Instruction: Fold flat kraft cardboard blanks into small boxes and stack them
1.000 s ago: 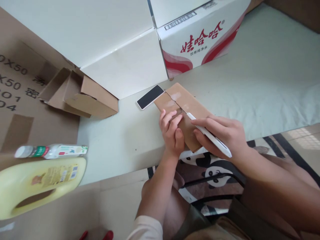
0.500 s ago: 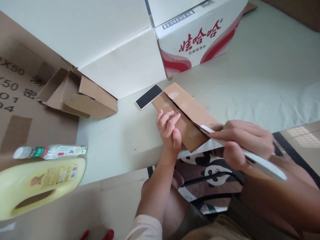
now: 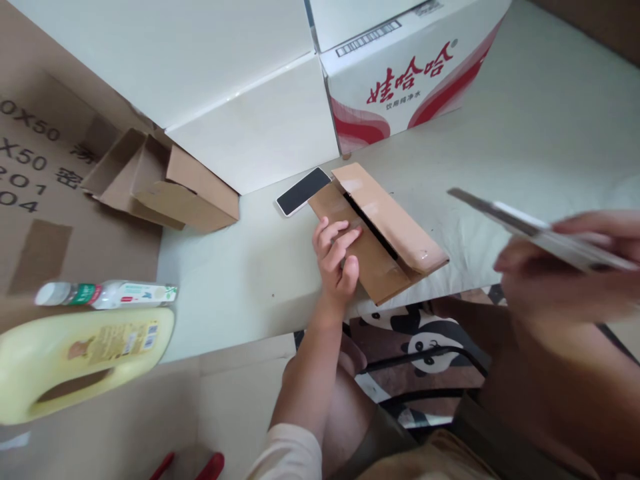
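Observation:
A small brown cardboard box (image 3: 395, 220) lies on the table, with a dark gap open along its top seam. My left hand (image 3: 336, 257) holds it steady, fingers bent over the near flap and thumb beside them. Off to the right, my right hand (image 3: 575, 267) is closed around a white utility knife (image 3: 530, 227). The knife is raised apart from the box, its grey blade pointing left. Motion blurs that hand somewhat. A dark-faced phone-like slab with a white rim (image 3: 303, 191) touches the far left corner of the box.
White cartons (image 3: 255, 120) and a red-and-white water carton (image 3: 400, 93) stand along the back of the pale table (image 3: 225, 280). An opened cardboard box (image 3: 200, 190) sits at left. Nearer are a clear bottle (image 3: 130, 294) and a yellow jug (image 3: 90, 340).
My right hand has lifted the knife out of the seam and moved it right and up. The gap in the box top has widened. My left hand stays on the box.

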Available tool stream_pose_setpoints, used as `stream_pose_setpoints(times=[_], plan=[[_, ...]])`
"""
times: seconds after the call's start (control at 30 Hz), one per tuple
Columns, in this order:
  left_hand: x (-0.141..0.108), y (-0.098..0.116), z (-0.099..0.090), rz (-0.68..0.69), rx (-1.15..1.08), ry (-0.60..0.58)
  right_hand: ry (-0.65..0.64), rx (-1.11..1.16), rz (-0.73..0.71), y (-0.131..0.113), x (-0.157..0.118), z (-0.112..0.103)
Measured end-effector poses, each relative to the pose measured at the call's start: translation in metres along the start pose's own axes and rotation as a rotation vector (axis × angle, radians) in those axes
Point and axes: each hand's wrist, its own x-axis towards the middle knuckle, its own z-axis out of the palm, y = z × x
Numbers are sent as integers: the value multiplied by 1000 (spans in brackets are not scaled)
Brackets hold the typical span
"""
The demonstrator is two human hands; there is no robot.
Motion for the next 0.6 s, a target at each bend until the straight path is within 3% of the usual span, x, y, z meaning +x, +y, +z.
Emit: stream_pose_setpoints(times=[0.07, 0.1, 0.2, 0.27, 0.47, 0.6], plan=[[0, -5, -4, -9, 3, -24, 70, -87, 126, 18, 10, 23], [-1, -7, -7, -17, 0, -35, 30, -151, 172, 28, 13, 33], [-1, -13, -16, -66, -68, -65, -290, -350, 197, 62, 16, 54], [-2, -19, -23, -142, -142, -66, -417, -467, 192, 81, 12, 60], [-7, -55, -39, -557, -479, 150, -493, -605, 138, 99, 3, 62], [-11, -67, -45, -873, -729, 162, -520, -539, 110, 93, 4, 65]])
